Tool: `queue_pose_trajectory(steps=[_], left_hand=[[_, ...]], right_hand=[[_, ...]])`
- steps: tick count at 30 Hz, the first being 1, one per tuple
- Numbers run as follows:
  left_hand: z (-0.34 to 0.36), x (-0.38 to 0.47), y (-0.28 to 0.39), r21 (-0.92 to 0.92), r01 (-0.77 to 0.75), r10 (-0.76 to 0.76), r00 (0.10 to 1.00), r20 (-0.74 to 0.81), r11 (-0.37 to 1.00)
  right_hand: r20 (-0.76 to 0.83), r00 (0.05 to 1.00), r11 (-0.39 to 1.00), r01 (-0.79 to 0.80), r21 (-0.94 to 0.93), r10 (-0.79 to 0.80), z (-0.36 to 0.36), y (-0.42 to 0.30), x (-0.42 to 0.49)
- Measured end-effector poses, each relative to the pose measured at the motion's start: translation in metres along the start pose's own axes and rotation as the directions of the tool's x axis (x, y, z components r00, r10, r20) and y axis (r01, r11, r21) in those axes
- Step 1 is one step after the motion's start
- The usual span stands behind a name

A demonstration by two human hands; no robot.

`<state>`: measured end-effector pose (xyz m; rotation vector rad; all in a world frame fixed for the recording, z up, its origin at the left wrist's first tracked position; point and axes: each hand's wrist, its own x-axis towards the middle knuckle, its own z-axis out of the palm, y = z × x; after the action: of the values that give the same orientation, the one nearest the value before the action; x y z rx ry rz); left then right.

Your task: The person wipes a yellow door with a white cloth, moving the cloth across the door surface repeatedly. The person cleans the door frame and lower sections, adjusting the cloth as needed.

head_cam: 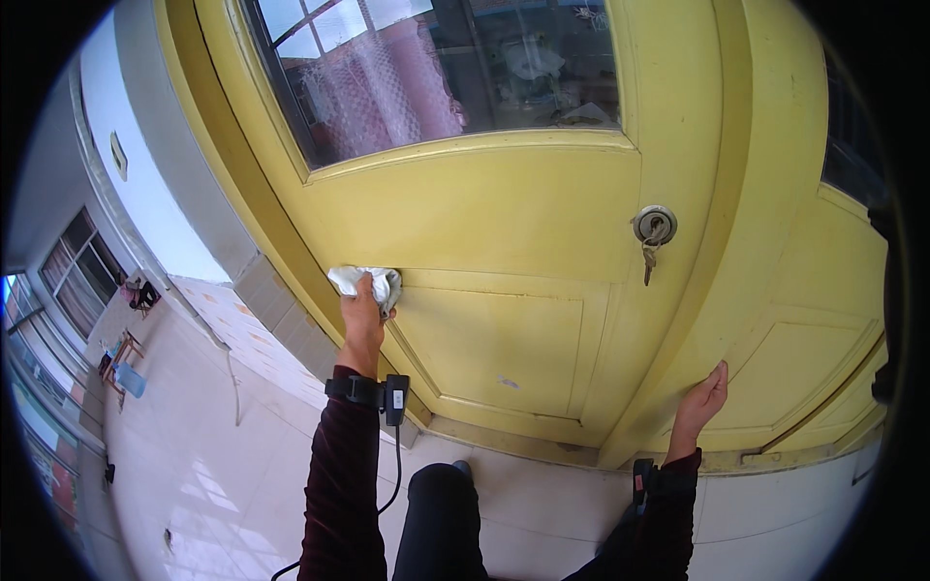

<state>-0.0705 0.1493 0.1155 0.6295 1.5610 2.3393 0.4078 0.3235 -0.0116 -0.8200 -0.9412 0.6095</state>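
My left hand point(363, 319) grips a crumpled white cloth point(386, 285) and holds it against the yellow door point(465, 210). The cloth lies at the upper left corner of the door's lower panel point(494, 341). Lower right, my right hand point(701, 403) is raised in front of the yellow door post, its fingers close together. Nothing shows in it, but its inner side is hidden, and whether it touches the wood is unclear. A round metal lock point(654, 224) sits at the door's right side, with keys point(649, 261) hanging from it.
Above the panel is a glass pane point(450, 72) with a pink curtain showing in it. A pale tiled floor point(218, 450) stretches left, where a blue water jug point(131, 380) stands by a small wooden stool point(125, 352). A black cable point(396, 472) hangs from my left wrist.
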Motion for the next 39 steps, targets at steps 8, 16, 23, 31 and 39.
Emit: queue_pose_trajectory(steps=[8,16,23,31,39], left_hand=[[0.093,-0.087,-0.025,0.068,-0.048,0.041,0.994,0.099,0.997],[0.202,-0.205,-0.041,0.199,-0.198,0.113,0.922,0.37,0.96],[0.181,-0.191,-0.054,0.217,-0.261,0.158,0.902,0.402,0.941],[0.063,-0.062,-0.025,0.186,-0.147,0.123,0.983,0.135,0.971],[0.013,-0.003,0.008,-0.116,0.207,-0.216,0.974,-0.07,0.972]], right_hand=[[-0.002,1.0,1.0,0.008,0.008,-0.008,0.002,-0.002,-0.002],[0.046,0.999,1.0,0.01,-0.006,-0.01,-0.001,-0.002,-0.001],[0.019,1.0,1.0,0.009,0.023,-0.009,0.0,0.002,0.001],[0.026,1.0,1.0,-0.005,0.007,0.005,-0.003,0.008,-0.002],[-0.105,0.993,0.998,-0.063,-0.009,0.061,0.007,0.007,-0.009]])
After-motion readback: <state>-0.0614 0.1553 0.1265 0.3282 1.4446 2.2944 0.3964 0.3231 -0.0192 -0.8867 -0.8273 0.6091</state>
